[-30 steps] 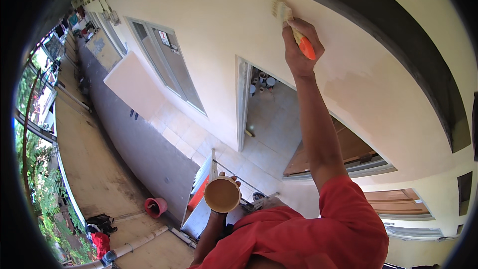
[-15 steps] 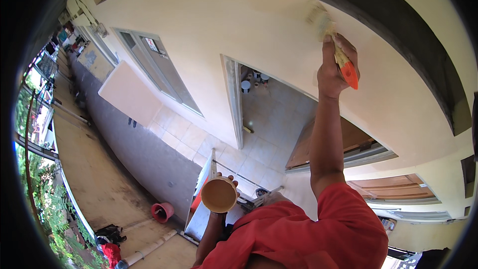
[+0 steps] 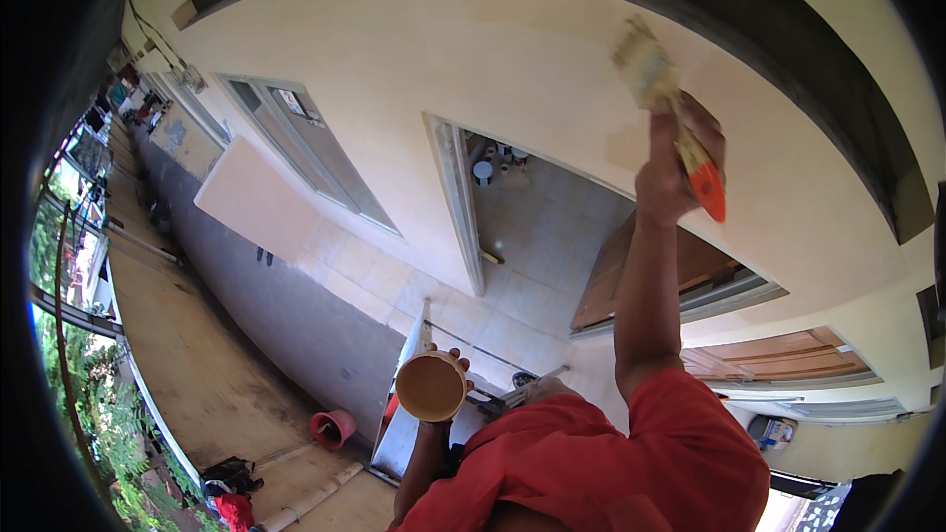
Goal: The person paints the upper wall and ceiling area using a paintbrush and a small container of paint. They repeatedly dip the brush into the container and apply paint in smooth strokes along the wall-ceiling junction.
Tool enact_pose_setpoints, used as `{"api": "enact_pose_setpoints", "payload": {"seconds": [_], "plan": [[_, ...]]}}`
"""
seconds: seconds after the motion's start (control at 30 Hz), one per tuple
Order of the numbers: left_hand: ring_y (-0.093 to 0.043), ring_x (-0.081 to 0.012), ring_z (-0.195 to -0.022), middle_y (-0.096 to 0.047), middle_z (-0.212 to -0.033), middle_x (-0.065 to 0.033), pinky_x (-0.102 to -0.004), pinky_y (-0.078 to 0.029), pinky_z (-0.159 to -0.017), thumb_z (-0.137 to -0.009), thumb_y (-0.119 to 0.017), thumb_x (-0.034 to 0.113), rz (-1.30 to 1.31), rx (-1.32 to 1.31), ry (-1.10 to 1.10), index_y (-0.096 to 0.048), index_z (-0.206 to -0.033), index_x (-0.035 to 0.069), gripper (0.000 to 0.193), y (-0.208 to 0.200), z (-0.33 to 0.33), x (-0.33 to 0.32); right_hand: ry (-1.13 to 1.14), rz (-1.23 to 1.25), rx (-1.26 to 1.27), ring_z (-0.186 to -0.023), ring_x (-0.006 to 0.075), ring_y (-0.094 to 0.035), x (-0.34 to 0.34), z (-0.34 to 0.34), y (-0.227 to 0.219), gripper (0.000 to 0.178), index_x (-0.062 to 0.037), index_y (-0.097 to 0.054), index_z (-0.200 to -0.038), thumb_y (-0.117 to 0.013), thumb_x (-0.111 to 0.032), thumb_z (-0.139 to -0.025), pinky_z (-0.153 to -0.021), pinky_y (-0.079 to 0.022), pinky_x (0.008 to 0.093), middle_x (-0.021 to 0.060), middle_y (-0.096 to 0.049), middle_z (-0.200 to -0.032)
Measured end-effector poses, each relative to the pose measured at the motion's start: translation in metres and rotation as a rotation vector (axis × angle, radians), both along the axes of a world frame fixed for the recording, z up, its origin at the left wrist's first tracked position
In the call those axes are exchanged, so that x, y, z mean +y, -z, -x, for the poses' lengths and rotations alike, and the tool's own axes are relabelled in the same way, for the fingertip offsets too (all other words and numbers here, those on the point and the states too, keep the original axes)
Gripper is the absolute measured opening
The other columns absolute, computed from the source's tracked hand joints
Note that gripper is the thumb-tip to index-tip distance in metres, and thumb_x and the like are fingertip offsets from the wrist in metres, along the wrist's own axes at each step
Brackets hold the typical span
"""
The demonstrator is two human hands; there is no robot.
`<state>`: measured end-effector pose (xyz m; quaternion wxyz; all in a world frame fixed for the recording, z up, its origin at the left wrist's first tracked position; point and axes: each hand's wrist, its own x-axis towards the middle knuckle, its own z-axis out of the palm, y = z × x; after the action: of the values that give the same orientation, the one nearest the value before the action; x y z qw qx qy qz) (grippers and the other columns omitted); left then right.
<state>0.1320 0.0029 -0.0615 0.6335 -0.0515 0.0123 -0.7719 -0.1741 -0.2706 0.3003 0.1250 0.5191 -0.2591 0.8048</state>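
Observation:
My right hand point(image 3: 678, 163) is closed round the handle of a wide paintbrush point(image 3: 645, 64), its orange handle end sticking out below the fist. Pale bristles point up at the cream wall point(image 3: 532, 30), just under a dark curved band; whether they touch it I cannot tell. Down by my waist, my left hand point(image 3: 455, 363) holds a round tub point(image 3: 431, 386) with its mouth facing up. A yellowish tan shows inside the tub, and the fingers wrap round its far side.
A ladder point(image 3: 399, 429) stands below the tub. An open doorway point(image 3: 532, 207) shows a tiled room with paint pots point(image 3: 482, 172). A red bucket point(image 3: 332, 429) is on the ground at left, near a pale pipe point(image 3: 315, 498). A window point(image 3: 305, 153) lies further along the wall.
My right hand and the paintbrush have come lower and slightly to the right. The left hand keeps the tub at nearly the same spot. The whole view has shifted a little.

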Motion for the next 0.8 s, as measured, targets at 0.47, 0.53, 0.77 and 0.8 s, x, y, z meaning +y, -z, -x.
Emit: {"api": "enact_pose_setpoints", "payload": {"seconds": [0.47, 0.53, 0.77, 0.8], "plan": [[-0.048, -0.0476, -0.14, -0.048, -0.156, -0.0262, -0.0661, -0.058, -0.096, -0.105, -0.064, 0.052, -0.016, -0.012, 0.025, -0.053, -0.158, 0.014, 0.066, 0.001, -0.003, 0.0, 0.184, -0.05, -0.183, -0.093, 0.0215, -0.074, 0.016, 0.076, -0.005, 0.018, -0.0005, -0.073, -0.104, -0.082, 0.006, -0.09, -0.084, -0.062, 0.0332, 0.0139, -0.076, -0.107], [-0.048, -0.0476, -0.14, -0.048, -0.156, -0.0261, -0.0658, -0.058, -0.096, -0.105, -0.064, 0.052, -0.023, -0.008, 0.031, -0.053, -0.158, 0.014, 0.066, 0.002, -0.004, 0.0, 0.248, -0.072, -0.159, -0.095, 0.0214, -0.074, 0.03, 0.089, -0.004, 0.017, 0.0003, -0.072, -0.104, -0.082, 0.006, -0.09, -0.083, -0.063, 0.0331, 0.0145, -0.076, -0.108], [-0.048, -0.0477, -0.141, -0.048, -0.157, -0.026, -0.0657, -0.057, -0.097, -0.105, -0.063, 0.053, -0.017, -0.006, 0.027, -0.053, -0.159, 0.015, 0.067, 0.001, -0.002, 0.002, 0.886, -0.04, 0.197, -0.09, 0.0211, -0.071, 0.055, 0.073, -0.006, 0.022, -0.008, -0.079, -0.104, -0.082, 0.005, -0.087, -0.076, -0.061, 0.0317, 0.0081, -0.067, -0.101], [-0.048, -0.0477, -0.141, -0.048, -0.157, -0.026, -0.0657, -0.056, -0.098, -0.105, -0.063, 0.053, -0.016, -0.006, 0.029, -0.053, -0.159, 0.015, 0.067, 0.001, -0.003, 0.001, 0.903, -0.059, 0.216, -0.09, 0.0209, -0.071, 0.047, 0.065, -0.008, 0.022, -0.009, -0.08, -0.104, -0.082, 0.004, -0.086, -0.075, -0.061, 0.032, 0.0072, -0.066, -0.099]]}}
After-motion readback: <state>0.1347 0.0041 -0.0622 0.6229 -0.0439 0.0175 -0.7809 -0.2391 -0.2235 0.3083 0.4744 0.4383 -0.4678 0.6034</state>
